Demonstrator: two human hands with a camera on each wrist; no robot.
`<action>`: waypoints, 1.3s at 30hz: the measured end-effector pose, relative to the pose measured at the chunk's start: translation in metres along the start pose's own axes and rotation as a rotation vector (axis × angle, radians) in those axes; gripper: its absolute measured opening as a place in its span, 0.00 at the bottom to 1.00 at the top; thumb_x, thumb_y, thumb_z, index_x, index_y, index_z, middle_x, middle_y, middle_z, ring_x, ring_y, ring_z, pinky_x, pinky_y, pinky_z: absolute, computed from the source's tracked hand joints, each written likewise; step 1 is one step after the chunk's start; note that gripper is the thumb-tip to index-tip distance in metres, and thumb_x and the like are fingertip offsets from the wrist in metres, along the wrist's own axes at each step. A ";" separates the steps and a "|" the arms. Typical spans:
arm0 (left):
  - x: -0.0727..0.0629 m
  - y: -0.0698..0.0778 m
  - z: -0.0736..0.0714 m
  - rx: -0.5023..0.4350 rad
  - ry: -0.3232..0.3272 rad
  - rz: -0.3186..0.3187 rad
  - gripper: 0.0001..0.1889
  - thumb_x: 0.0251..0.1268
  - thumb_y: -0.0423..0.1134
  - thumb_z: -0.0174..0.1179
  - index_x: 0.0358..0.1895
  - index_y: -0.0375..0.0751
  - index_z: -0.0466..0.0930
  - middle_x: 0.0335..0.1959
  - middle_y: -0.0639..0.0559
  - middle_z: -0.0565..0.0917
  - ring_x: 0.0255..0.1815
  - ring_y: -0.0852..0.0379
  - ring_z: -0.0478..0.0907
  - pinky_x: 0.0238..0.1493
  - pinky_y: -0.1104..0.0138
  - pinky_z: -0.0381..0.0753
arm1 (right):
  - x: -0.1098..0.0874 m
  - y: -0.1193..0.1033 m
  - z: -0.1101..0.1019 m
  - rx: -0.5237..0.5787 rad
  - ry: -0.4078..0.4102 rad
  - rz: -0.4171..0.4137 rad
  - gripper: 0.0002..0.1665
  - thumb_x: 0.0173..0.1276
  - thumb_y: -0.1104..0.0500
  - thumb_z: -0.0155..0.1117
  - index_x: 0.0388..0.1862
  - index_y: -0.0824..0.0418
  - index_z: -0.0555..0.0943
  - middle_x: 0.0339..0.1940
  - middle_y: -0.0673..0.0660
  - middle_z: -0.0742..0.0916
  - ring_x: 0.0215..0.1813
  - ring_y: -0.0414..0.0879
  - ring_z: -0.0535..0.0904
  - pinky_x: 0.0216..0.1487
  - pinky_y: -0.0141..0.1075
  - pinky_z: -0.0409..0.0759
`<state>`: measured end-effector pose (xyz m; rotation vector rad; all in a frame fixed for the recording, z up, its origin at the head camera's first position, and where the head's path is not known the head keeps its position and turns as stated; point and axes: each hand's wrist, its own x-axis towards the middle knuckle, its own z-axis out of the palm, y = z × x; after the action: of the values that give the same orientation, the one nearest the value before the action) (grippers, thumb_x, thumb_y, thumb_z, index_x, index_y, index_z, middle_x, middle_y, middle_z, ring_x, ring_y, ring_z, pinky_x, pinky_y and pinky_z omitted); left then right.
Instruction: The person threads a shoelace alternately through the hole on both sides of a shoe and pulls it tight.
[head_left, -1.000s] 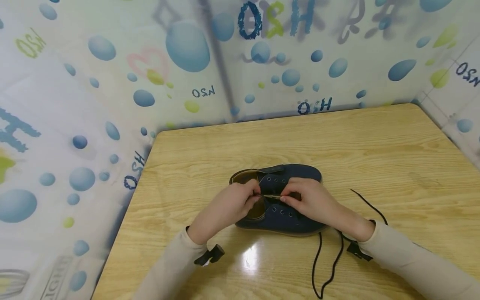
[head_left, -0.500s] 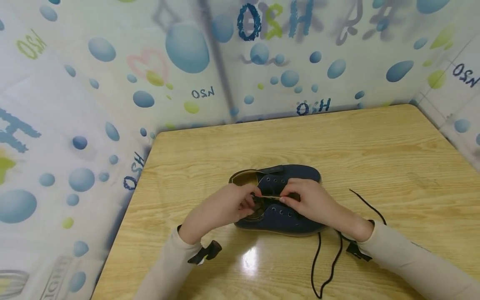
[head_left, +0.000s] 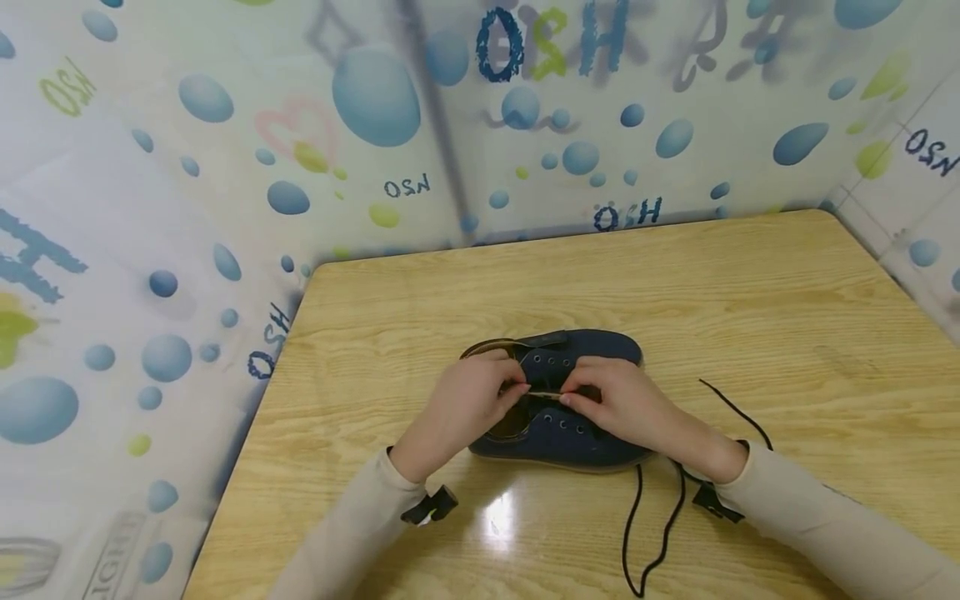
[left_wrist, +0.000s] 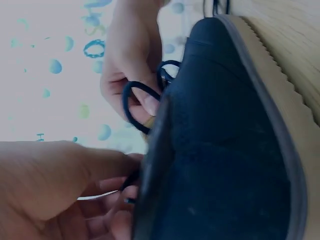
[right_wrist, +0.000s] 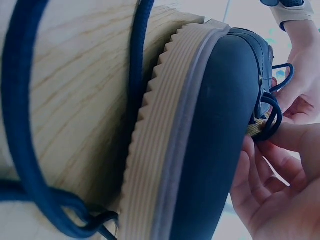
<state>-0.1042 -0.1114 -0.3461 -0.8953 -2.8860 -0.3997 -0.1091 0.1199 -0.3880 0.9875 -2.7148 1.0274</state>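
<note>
A navy lace-up shoe (head_left: pixel 555 446) with a ridged tan sole (right_wrist: pixel 157 130) sits on the table, toe to the right in the head view. Above its opening, my left hand (head_left: pixel 476 398) pinches a dark shoelace (left_wrist: pixel 130 181) between thumb and fingers. My right hand (head_left: pixel 618 400) is over the front of the lacing area and pinches the tan-edged shoe tongue (right_wrist: pixel 256 128), where loops of lace stick up. Open eyelets (head_left: pixel 564 422) show along the near flap. The exact grip of both hands is partly hidden by the shoe and fingers.
A long loop of lace (head_left: pixel 666 542) hangs over the table's near side, and another lace stretch (head_left: pixel 738 406) lies to the right, past the wrist. The wooden table (head_left: pixel 390 325) meets a printed wall covering (head_left: pixel 360 200) at its back and left edges.
My left hand drew back a little to the left with its fingers spread, then came forward again to the tongue with fingertips together. My right hand and the shoe have stayed in place.
</note>
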 end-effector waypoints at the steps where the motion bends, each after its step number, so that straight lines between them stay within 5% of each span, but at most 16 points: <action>1: 0.000 0.000 0.001 -0.006 -0.003 -0.003 0.05 0.66 0.44 0.65 0.34 0.50 0.87 0.30 0.60 0.82 0.27 0.67 0.75 0.28 0.76 0.73 | 0.000 0.000 0.000 0.001 0.001 -0.001 0.02 0.66 0.56 0.70 0.33 0.48 0.87 0.31 0.42 0.84 0.28 0.30 0.72 0.30 0.26 0.72; 6: -0.001 0.000 -0.003 -0.128 -0.012 -0.012 0.04 0.64 0.39 0.66 0.31 0.47 0.85 0.28 0.58 0.81 0.25 0.67 0.72 0.28 0.76 0.72 | 0.000 0.001 0.000 0.004 0.004 0.001 0.02 0.65 0.56 0.70 0.33 0.48 0.87 0.31 0.42 0.84 0.28 0.29 0.72 0.30 0.26 0.71; 12: -0.007 -0.009 -0.021 -0.428 -0.002 -0.073 0.03 0.64 0.35 0.63 0.32 0.47 0.82 0.28 0.57 0.81 0.22 0.66 0.71 0.25 0.74 0.73 | 0.001 0.001 0.000 -0.009 0.017 -0.002 0.02 0.65 0.56 0.70 0.32 0.48 0.87 0.31 0.42 0.85 0.28 0.30 0.73 0.30 0.27 0.72; 15: -0.012 -0.016 -0.028 -0.483 -0.058 -0.035 0.04 0.62 0.33 0.63 0.31 0.47 0.81 0.26 0.57 0.81 0.22 0.66 0.73 0.25 0.74 0.75 | 0.001 0.000 0.001 -0.018 0.014 0.006 0.02 0.65 0.56 0.71 0.32 0.47 0.87 0.30 0.42 0.85 0.28 0.30 0.73 0.30 0.27 0.71; 21: -0.013 -0.019 -0.022 -0.316 -0.231 0.126 0.06 0.59 0.32 0.64 0.29 0.48 0.79 0.26 0.60 0.80 0.25 0.68 0.71 0.31 0.75 0.74 | 0.001 0.000 0.001 -0.020 0.018 0.008 0.02 0.65 0.56 0.70 0.32 0.48 0.87 0.30 0.42 0.84 0.27 0.29 0.72 0.30 0.26 0.71; 25: -0.009 -0.013 -0.008 -0.111 -0.264 0.177 0.06 0.60 0.36 0.66 0.28 0.50 0.79 0.27 0.61 0.79 0.27 0.66 0.70 0.31 0.74 0.70 | 0.000 -0.001 0.002 -0.012 0.017 0.012 0.03 0.65 0.56 0.70 0.32 0.48 0.87 0.30 0.42 0.84 0.27 0.29 0.71 0.29 0.26 0.71; 30: -0.009 -0.004 -0.001 0.067 -0.249 0.209 0.01 0.64 0.42 0.67 0.33 0.54 0.85 0.34 0.64 0.86 0.31 0.66 0.79 0.34 0.72 0.77 | 0.000 -0.002 0.003 -0.014 0.016 0.009 0.02 0.65 0.56 0.70 0.32 0.48 0.87 0.30 0.42 0.84 0.28 0.30 0.73 0.30 0.26 0.71; 35: -0.014 0.000 -0.006 0.048 -0.174 0.166 0.06 0.69 0.45 0.63 0.33 0.52 0.85 0.26 0.62 0.85 0.23 0.66 0.76 0.27 0.73 0.74 | 0.000 -0.002 0.003 -0.029 0.017 -0.002 0.03 0.66 0.56 0.70 0.32 0.48 0.87 0.30 0.43 0.84 0.28 0.30 0.73 0.30 0.26 0.72; 39: -0.017 0.004 -0.008 0.050 -0.154 0.147 0.14 0.67 0.57 0.61 0.33 0.52 0.84 0.23 0.61 0.83 0.18 0.68 0.71 0.20 0.76 0.67 | 0.000 -0.003 0.001 -0.036 0.019 -0.002 0.03 0.65 0.57 0.71 0.32 0.49 0.87 0.30 0.43 0.84 0.28 0.30 0.73 0.30 0.26 0.72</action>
<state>-0.0876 -0.1197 -0.3401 -1.1682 -2.9248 -0.2545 -0.1073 0.1177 -0.3875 0.9698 -2.7062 0.9783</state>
